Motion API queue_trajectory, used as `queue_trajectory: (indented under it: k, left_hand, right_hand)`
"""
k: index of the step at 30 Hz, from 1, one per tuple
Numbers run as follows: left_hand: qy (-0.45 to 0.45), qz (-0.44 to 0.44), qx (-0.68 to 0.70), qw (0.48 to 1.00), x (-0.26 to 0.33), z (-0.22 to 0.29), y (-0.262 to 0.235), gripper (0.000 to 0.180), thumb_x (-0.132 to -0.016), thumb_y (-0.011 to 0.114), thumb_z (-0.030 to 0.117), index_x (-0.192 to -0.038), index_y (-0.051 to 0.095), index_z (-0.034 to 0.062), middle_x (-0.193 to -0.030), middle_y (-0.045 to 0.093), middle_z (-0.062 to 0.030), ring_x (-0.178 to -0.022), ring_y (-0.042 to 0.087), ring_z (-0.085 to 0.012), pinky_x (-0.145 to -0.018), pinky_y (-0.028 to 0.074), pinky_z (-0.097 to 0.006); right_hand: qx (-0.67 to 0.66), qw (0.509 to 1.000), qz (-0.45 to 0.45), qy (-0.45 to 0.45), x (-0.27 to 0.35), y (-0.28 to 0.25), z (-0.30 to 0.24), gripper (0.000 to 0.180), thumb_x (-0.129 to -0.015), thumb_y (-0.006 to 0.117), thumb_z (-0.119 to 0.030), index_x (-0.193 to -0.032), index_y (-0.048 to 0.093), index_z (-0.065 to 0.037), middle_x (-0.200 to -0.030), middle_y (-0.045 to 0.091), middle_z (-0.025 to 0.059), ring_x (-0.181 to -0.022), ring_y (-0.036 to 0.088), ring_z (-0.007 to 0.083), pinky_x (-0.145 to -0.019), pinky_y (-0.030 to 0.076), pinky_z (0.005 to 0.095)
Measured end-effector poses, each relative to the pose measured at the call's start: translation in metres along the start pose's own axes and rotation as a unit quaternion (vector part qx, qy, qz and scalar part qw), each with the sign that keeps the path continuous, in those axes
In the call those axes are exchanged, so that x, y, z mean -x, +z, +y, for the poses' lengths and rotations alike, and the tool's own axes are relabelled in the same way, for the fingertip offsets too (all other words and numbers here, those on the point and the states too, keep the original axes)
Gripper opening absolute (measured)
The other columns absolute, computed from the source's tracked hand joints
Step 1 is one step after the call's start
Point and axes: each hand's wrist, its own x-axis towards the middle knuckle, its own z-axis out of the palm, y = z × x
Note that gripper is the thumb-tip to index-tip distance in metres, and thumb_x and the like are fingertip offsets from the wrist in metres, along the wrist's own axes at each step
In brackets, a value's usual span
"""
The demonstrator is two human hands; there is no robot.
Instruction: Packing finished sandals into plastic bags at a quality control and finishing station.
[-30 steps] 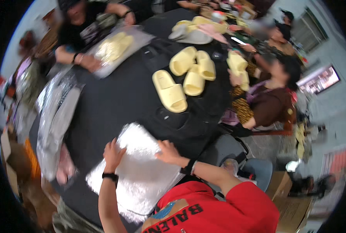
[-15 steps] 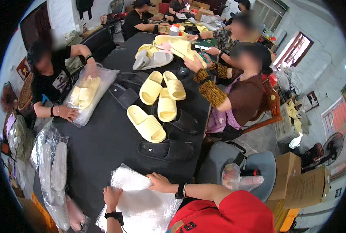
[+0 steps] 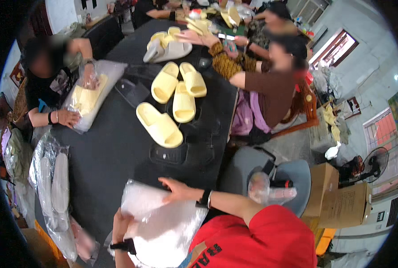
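Note:
A clear plastic bag (image 3: 163,241), flat and shiny, lies at the near edge of the black table, with more clear film showing beneath its left side. My left hand (image 3: 121,225) has its fingers closed on the bag's left edge; the fingers are partly smeared by motion. Over the bag's far right edge, my right hand (image 3: 181,191) is open, its fingers stretched to the left. Beyond my hands stand several yellow slippers (image 3: 159,125), and black slippers (image 3: 167,154) lie on the dark tabletop beside them.
Bagged grey slippers (image 3: 61,183) lie along the table's left edge. A person across on the left handles a bagged yellow pair (image 3: 85,100). On the right, another person's patterned sleeve (image 3: 228,62) reaches over the table. A grey chair (image 3: 293,172) holding bagged items stands by my right arm.
My left hand has closed on the bag's left edge. My right hand's fingers have straightened out. The person on the right has lowered the slippers they held up. The whole view has shifted slightly.

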Motion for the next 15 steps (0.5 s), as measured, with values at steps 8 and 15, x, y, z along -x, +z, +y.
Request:
queue_trajectory:
  k: [8,15]
  left_hand:
    - [-0.037,0.048,-0.045,0.997,0.029,-0.033,-0.021,0.063,-0.066,0.065,0.002,-0.123,0.039,0.0004,-0.099,0.059,-0.0127,-0.089,0.056,-0.0216,-0.075,0.044,-0.033]
    - [-0.022,0.439,-0.193,0.877,0.106,-0.042,0.002,0.059,-0.080,0.059,0.016,-0.130,0.032,0.0002,-0.131,0.035,-0.0210,-0.120,0.034,-0.0335,-0.100,0.027,-0.041]
  right_hand:
    - [-0.082,0.948,-0.306,-0.007,0.011,0.033,0.024,0.064,-0.067,0.068,-0.023,-0.119,0.043,0.006,-0.111,0.054,0.0205,-0.097,0.053,0.0244,-0.082,0.043,0.0340]
    - [-0.081,0.898,-0.152,-0.406,-0.015,0.000,0.060,0.013,-0.070,0.057,-0.016,-0.072,0.061,-0.003,-0.063,0.058,0.0093,-0.057,0.053,0.0204,-0.054,0.042,0.0325]
